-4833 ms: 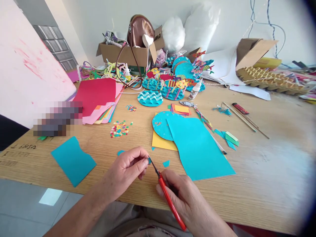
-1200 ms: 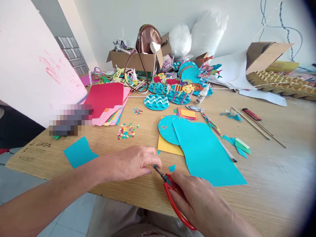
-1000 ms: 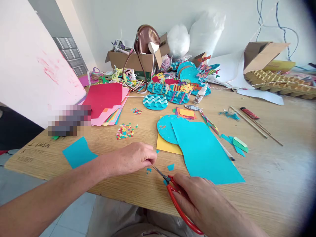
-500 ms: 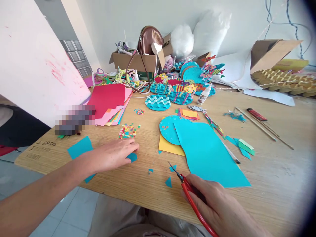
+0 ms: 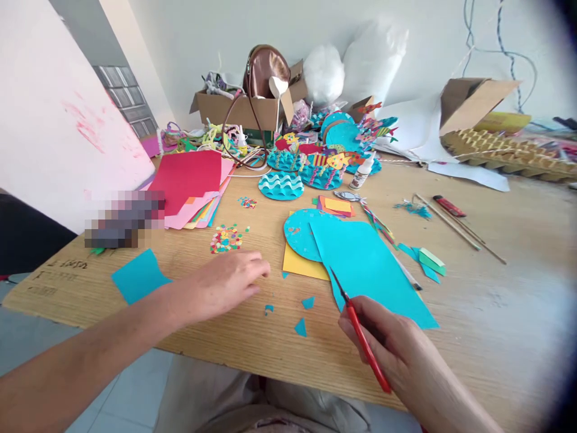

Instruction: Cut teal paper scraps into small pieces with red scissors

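My right hand (image 5: 383, 334) is closed around red-handled scissors (image 5: 363, 334). The narrow blades look closed, and their tip lies over the left edge of a large turquoise paper sheet (image 5: 374, 264). That sheet overlaps a round turquoise disc (image 5: 304, 234) with small coloured patches. My left hand (image 5: 229, 279) hovers low over the table, palm down, fingers loosely bent and thumb apart, with nothing visible in it. A blue paper piece (image 5: 139, 276) lies beside the left forearm. Between my hands are small blue scraps (image 5: 300, 328). Under the disc is yellow paper (image 5: 302, 267).
Paper dots (image 5: 226, 239) lie beyond my left hand, near stacked coloured sheets (image 5: 187, 180). Behind stand a glue bottle (image 5: 362, 172), wavy blue discs (image 5: 280, 185) and a cardboard box (image 5: 238, 114). Sticks (image 5: 446, 219) and a red-and-black cutter-like item (image 5: 449, 205) lie at right.
My left hand has moved right, and the blue piece under its fingers no longer shows. My right hand has raised the scissors from the scraps to the turquoise sheet's edge. The view has shifted right.
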### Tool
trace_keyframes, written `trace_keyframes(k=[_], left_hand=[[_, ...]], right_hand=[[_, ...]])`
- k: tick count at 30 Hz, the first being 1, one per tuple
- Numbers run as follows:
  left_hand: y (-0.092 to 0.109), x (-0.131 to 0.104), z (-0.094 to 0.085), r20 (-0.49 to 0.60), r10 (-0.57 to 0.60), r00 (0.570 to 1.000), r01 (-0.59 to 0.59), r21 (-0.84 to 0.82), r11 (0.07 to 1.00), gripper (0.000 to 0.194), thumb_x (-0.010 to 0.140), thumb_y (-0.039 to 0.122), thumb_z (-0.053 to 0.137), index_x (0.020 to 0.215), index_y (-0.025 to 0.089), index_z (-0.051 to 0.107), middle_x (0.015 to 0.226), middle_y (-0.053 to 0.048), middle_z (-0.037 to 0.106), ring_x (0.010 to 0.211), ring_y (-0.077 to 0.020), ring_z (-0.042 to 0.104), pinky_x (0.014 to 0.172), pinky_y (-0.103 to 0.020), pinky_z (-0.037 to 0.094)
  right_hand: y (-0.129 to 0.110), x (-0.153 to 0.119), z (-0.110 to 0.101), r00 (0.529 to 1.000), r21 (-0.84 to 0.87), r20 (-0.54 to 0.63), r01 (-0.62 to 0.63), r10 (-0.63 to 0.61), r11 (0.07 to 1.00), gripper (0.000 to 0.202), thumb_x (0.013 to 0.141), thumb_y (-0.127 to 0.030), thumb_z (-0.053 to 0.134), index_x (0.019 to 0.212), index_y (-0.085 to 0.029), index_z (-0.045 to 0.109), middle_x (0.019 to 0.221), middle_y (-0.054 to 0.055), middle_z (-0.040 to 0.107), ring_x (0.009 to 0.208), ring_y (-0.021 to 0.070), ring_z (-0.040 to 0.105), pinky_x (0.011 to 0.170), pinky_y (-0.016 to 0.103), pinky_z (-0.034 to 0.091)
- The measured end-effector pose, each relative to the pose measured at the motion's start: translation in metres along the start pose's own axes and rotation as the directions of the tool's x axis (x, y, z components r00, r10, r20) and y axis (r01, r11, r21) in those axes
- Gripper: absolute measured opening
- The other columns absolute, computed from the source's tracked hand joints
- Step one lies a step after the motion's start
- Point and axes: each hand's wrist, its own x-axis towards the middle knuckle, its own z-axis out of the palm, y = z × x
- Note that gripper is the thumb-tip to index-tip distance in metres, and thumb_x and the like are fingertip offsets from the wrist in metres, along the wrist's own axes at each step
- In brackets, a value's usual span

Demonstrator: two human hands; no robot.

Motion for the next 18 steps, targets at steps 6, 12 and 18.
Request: trace_keyframes(k=[6, 12, 18], left_hand=[[0.048, 0.041, 0.014, 0.043, 0.133, 0.990, -0.134, 0.021, 0.991, 0.010, 0.085, 0.018, 0.051, 0.089, 0.017, 0.060, 0.091, -0.006, 0.064, 0.084, -0.0210, 0.061, 0.068, -0.029, 0.046], [0.059, 0.056, 0.032, 0.014, 0.164, 0.986, -0.164, 0.112, 0.980, 0.005, 0.080, 0.017, 0.056, 0.085, 0.017, 0.057, 0.086, -0.006, 0.062, 0.080, -0.0218, 0.060, 0.063, -0.029, 0.046], [0.059, 0.055, 0.036, 0.006, 0.194, 0.981, -0.193, 0.144, 0.971, 0.015, 0.080, 0.006, 0.045, 0.084, 0.016, 0.055, 0.085, -0.007, 0.061, 0.078, -0.0226, 0.060, 0.062, -0.030, 0.046]], right_hand=[[0.005, 0.000, -0.001, 0.993, 0.058, -0.111, -0.042, 0.049, 0.997, 0.018, 0.085, -0.039, 0.049, 0.079, -0.022, 0.049, 0.061, -0.005, 0.051, 0.053, 0.0121, 0.043, 0.049, 0.022, 0.035], [0.006, -0.002, -0.002, 0.995, 0.097, -0.092, -0.015, 0.024, 0.995, 0.016, 0.087, -0.033, 0.046, 0.077, -0.021, 0.050, 0.060, -0.005, 0.051, 0.053, 0.0116, 0.042, 0.048, 0.022, 0.033], [0.006, -0.001, -0.005, 0.995, 0.074, -0.096, 0.009, -0.002, 0.997, 0.016, 0.085, -0.026, 0.046, 0.070, -0.021, 0.047, 0.056, -0.006, 0.050, 0.051, 0.0110, 0.042, 0.046, 0.021, 0.031]])
